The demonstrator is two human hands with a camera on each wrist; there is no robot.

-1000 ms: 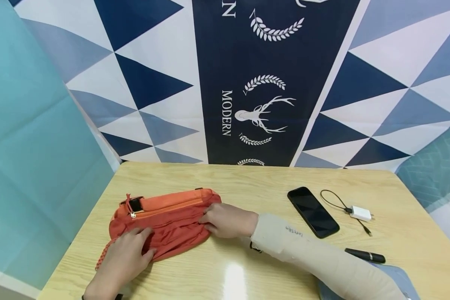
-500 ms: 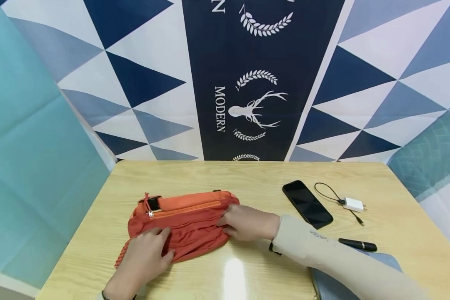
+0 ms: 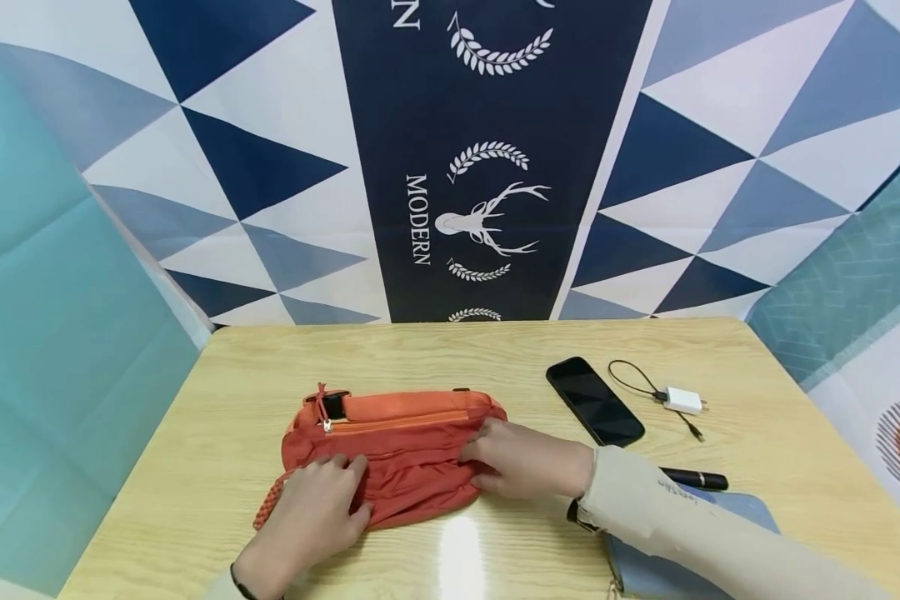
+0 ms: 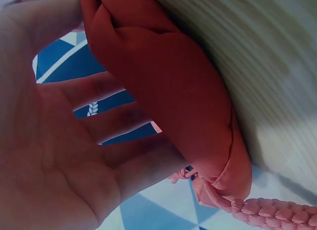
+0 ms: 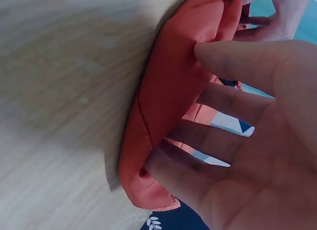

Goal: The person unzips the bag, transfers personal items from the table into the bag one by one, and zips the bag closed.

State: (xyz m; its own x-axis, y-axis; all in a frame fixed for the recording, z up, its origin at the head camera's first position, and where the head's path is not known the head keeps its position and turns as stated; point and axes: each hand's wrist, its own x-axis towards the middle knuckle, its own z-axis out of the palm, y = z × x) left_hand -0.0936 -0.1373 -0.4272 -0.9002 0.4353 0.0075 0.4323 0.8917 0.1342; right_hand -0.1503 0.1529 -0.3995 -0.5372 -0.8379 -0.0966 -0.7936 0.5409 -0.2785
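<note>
A red-orange waist bag [image 3: 412, 475] lies on the wooden table, its front fabric wrinkled. Along its top run an orange strap with a black buckle [image 3: 334, 406] and a zipper. My left hand [image 3: 311, 517] holds the bag's left part, thumb at the near edge and fingers over the top. At the right end my right hand [image 3: 525, 458] grips the fabric between thumb and fingers. A braided cord [image 4: 277, 214] trails from the bag's left end in the left wrist view. In the right wrist view, my thumb presses into the red cloth [image 5: 173, 86].
Right of the bag lie a black phone [image 3: 596, 402], a white charger [image 3: 682, 400] with a black cable, and a black pen-like stick [image 3: 693, 478]. A blue-grey zip pouch [image 3: 641, 575] sits partly under my right sleeve. A patterned cloth stands behind the table.
The head view has shifted, so everything on the table appears further left, except the bag and both hands, which have moved right. Both hands keep the same hold on the bag.
</note>
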